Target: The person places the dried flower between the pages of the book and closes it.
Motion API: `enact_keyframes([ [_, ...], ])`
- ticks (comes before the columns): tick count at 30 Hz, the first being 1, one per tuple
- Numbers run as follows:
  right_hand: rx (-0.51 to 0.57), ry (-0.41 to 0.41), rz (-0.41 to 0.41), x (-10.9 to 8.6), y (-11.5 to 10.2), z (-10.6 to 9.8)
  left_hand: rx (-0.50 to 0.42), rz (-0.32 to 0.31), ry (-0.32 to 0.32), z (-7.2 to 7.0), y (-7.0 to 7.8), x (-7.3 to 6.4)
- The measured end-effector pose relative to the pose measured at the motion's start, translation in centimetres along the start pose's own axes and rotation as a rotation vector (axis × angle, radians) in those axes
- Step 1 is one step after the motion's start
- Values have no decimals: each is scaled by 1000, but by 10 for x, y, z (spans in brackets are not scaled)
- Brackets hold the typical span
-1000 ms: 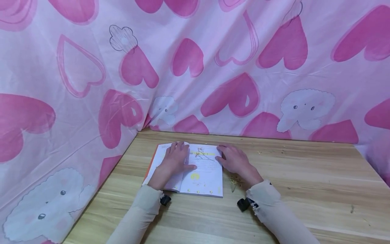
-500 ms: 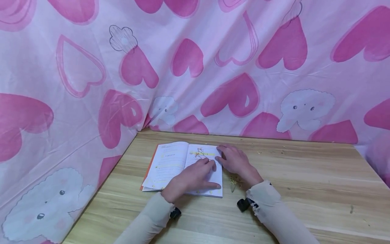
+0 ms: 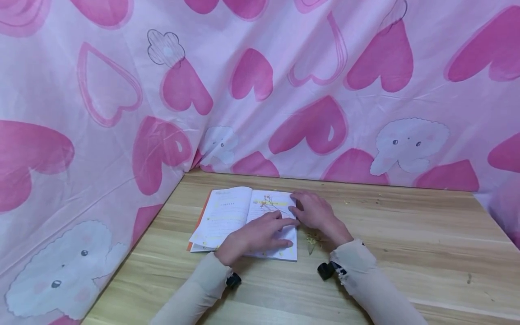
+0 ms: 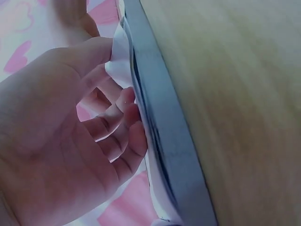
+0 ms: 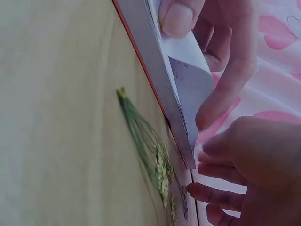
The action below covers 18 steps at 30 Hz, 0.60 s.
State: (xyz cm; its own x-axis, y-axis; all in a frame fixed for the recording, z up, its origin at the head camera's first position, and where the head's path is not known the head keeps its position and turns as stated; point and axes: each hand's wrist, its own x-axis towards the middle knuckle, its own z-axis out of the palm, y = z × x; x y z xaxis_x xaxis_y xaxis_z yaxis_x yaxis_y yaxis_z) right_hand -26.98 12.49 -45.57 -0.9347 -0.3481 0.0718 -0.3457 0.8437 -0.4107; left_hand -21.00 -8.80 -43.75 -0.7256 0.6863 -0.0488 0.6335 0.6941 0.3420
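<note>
L hand (image 3: 260, 232) shifted over R pg (image 3: 288, 234), R hand (image 3: 313, 210) alongside

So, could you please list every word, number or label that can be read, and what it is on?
None can be read.
Open book's left page: printed lines, too small.
Its right page: print, too small, partly covered.
Curled page, right wrist view: marks, too blurred.

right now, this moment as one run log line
book: open; left hand: on right page; right hand: at book's right edge; sprig: on right page; flower bunch: on table
</note>
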Motion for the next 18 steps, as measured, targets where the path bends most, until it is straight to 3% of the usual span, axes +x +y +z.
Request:
enact_keyframes([
  [5,40,60,20,0,2,-2,-64,47,33,-7,-4,0],
  [12,63,46,26,1,1,-2,-186,21,207,-16,-9,5],
  [18,68,1,12,1,0,-1,-250,3,163,-38,-21,-5],
])
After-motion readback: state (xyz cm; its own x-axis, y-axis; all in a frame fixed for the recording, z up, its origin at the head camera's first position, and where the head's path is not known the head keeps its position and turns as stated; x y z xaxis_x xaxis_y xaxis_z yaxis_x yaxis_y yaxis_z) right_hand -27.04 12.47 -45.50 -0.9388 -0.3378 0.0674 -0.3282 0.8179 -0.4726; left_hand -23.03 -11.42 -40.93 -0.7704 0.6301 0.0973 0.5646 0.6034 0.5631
